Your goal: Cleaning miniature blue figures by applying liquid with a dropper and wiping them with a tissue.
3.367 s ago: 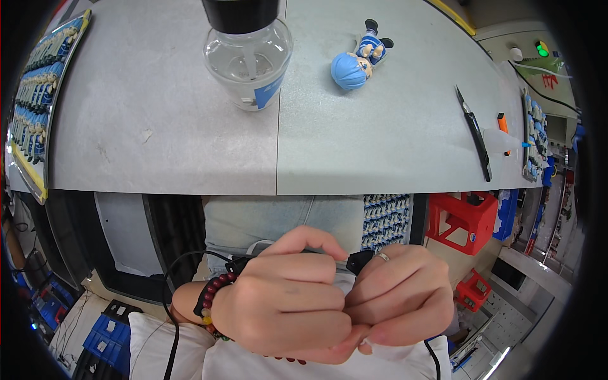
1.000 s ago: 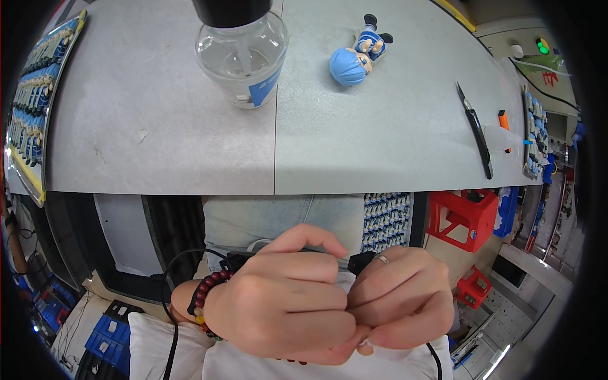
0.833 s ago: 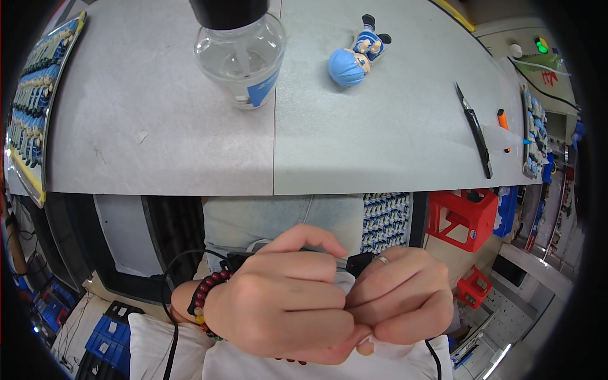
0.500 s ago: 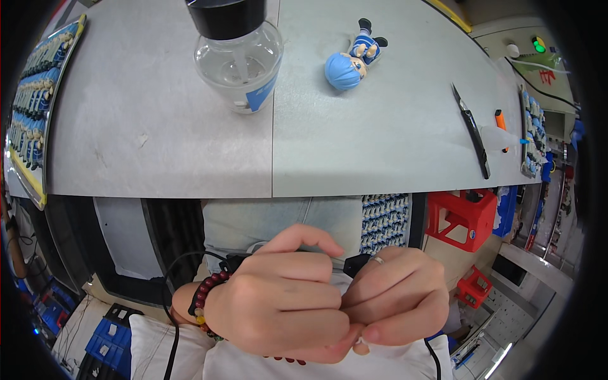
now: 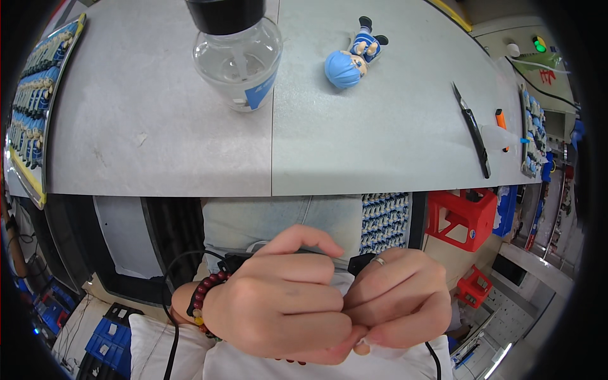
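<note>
Both my hands are held together in front of my white shirt, below the table's near edge. My left hand, with a beaded bracelet at its wrist, has its fingers curled and thumb and fingertip pinched. Against it my right hand, wearing a ring, is closed too, its thumb and forefinger meeting the left fingertips. A small pale bit shows between the fingertips, mostly covered and too small to name. Across the table, a blue-haired figurine in a blue and white outfit lies on its back.
A clear bottle with a black cap stands at the back of the table. Right lie a craft knife and an orange-capped tool. Trays of figurine parts stand at the left and right ends. A red stool is beyond my right side.
My right hand has shifted very slightly to the right, and the fingertips have moved a little at the pinch. The things on the table have stayed in place.
</note>
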`<state>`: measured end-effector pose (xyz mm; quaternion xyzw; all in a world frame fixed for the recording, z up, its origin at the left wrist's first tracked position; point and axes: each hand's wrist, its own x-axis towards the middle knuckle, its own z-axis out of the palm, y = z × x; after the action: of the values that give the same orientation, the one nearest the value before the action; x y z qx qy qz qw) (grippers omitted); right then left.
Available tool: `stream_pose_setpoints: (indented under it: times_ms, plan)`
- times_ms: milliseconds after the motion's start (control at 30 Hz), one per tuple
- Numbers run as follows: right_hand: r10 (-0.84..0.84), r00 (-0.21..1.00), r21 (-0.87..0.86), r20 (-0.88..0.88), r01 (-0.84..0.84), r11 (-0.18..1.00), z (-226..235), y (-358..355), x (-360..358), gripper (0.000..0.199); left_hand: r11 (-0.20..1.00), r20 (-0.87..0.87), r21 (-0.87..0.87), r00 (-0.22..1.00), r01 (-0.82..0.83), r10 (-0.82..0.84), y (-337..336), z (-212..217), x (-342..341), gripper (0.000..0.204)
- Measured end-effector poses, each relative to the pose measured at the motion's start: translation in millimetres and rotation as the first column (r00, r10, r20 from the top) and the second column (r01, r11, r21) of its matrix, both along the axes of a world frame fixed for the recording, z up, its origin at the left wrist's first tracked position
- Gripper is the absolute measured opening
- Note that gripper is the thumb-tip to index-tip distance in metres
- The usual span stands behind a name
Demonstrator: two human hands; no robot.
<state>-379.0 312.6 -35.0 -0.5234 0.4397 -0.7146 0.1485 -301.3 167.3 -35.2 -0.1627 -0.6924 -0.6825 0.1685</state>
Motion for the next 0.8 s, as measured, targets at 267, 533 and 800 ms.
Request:
stream_pose_setpoints:
  times_ms: [267,533,800]
  plan:
    - [-0.05,0.998,-0.016,0.025,0.051,0.999,-2,-1,3,0.022,1.0,0.006,0.014,1.0,-0.027,0.026,0,4,-3,0.013]
    - [-0.047,0.999,-0.052,0.012,0.047,0.998,-3,-3,2,0.025,1.0,0.007,0.001,1.0,-0.019,0.019,-1,5,-3,0.013]
    - [-0.025,0.999,-0.038,0.034,0.026,0.999,-1,-4,3,0.025,1.0,-0.001,0.012,1.0,0.006,-0.006,-1,1,-1,0.013]
